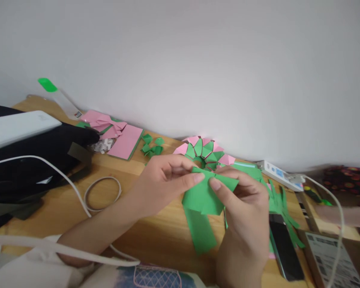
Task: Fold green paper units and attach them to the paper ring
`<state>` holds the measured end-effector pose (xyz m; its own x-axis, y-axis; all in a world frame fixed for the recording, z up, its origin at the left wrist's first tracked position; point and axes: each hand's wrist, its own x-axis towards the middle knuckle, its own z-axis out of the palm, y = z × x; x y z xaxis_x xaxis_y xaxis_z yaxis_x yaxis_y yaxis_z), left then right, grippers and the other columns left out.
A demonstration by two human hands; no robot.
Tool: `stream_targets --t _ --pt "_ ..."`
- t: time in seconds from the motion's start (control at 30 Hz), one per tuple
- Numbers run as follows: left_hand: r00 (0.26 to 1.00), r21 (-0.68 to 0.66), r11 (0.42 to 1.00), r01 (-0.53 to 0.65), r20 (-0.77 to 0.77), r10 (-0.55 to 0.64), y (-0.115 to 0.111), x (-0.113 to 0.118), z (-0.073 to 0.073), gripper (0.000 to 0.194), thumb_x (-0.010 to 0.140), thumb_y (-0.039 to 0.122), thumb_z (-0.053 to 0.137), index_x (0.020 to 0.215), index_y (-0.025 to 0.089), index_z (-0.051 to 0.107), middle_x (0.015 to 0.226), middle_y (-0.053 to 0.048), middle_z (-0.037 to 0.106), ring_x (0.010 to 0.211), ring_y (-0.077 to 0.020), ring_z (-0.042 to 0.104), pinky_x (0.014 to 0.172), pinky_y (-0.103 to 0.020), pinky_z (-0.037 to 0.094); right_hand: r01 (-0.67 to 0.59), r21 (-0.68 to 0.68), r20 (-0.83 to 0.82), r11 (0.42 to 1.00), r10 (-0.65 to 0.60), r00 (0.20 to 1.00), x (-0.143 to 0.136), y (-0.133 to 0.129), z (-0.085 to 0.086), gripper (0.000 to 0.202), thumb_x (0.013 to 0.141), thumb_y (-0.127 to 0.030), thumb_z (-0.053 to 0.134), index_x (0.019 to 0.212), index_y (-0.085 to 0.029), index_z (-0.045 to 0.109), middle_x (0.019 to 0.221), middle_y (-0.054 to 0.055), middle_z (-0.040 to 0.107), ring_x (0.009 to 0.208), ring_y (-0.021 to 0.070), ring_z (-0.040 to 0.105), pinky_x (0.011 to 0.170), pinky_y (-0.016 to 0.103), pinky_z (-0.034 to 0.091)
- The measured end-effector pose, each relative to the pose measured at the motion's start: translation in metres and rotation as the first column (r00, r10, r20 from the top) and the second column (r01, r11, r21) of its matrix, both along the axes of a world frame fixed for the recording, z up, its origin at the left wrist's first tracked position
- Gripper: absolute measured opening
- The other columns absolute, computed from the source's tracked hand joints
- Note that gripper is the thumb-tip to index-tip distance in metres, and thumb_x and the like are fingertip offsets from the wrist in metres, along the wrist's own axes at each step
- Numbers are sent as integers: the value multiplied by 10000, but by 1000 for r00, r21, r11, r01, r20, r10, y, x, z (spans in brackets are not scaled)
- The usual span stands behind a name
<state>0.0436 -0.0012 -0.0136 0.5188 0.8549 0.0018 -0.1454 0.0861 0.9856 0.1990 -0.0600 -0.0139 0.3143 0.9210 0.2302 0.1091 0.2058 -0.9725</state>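
Left: a pink sheet lies beside small green pieces. Centre: your left hand pinches the upper left of the folded green paper, raised above the table. Expect it to be light, pliable and easily creased; hold it gently along its folded edges. Right: your right hand pinches its upper right; a phone lies alongside.

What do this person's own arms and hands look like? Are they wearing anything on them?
The left hand and right hand are both bare, with no gloves, rings or watch showing. The left forearm is uncovered up to a plain, off-white sleeve near the elbow. No sleeve shows on the right.
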Motion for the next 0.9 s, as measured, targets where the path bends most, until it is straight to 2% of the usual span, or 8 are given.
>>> stream_targets --t 0.13,0.27,0.37,0.47,0.6,0.73,0.8,0.9 --pt "991 138 985 -105 -68 115 1 0 0 182 796 276 672 658 160 646 604 19 617 555 -96 551 496 -186 444 -1 3 62 1000 0 998 1 0 2 102 736 -166 742 692 -239 686 661 -25 645 641 135 575 606 281 484" --pt "979 299 953 -56 -171 112 1 -1 4 182 835 226 605 672 156 645 644 5 631 604 -101 554 534 -189 434 -91 -62 215 994 102 971 4 1 7 178 761 -152 686 610 -209 612 584 -42 546 586 107 483 560 259 409" --pt "980 252 966 63 -198 -13 3 -2 4 173 831 239 605 683 151 618 637 21 570 587 -90 510 518 -186 406 -132 -61 222 989 142 965 6 1 8 173 778 -157 665 624 -208 604 599 -38 541 603 110 486 567 256 406" --pt "978 162 978 131 -182 -101 6 -2 1 243 819 281 629 625 151 559 580 46 460 537 -75 431 478 -185 342 -87 -33 179 996 92 980 7 -1 6 166 794 -177 675 645 -214 613 641 -24 564 647 123 521 576 253 417" --pt "996 112 993 33 -86 -23 9 -1 -2 184 806 306 648 700 157 625 636 20 559 579 -96 497 524 -203 397 -48 -28 119 998 51 992 7 -3 3 169 801 -208 689 654 -220 606 647 -20 564 617 122 513 526 242 407" --pt "998 127 991 -33 -53 40 10 -2 -1 158 809 304 652 747 159 666 679 7 626 621 -111 548 565 -212 444 -71 -57 119 996 77 990 7 -3 4 156 815 -225 671 677 -219 601 651 -15 545 590 119 494 506 243 416" --pt "996 166 985 -55 -67 66 10 -3 0 158 827 293 640 749 159 670 674 12 631 625 -109 557 570 -209 447 -101 -53 170 994 108 980 8 -3 6 165 813 -203 654 664 -216 585 641 -20 538 598 119 494 529 246 422" --pt "983 313 949 -35 -160 89 8 -6 1 143 862 238 606 754 171 670 704 24 663 658 -100 584 568 -188 426 -151 -50 280 987 159 947 9 -2 9 152 795 -165 638 662 -216 585 621 -34 538 598 114 496 553 246 427"
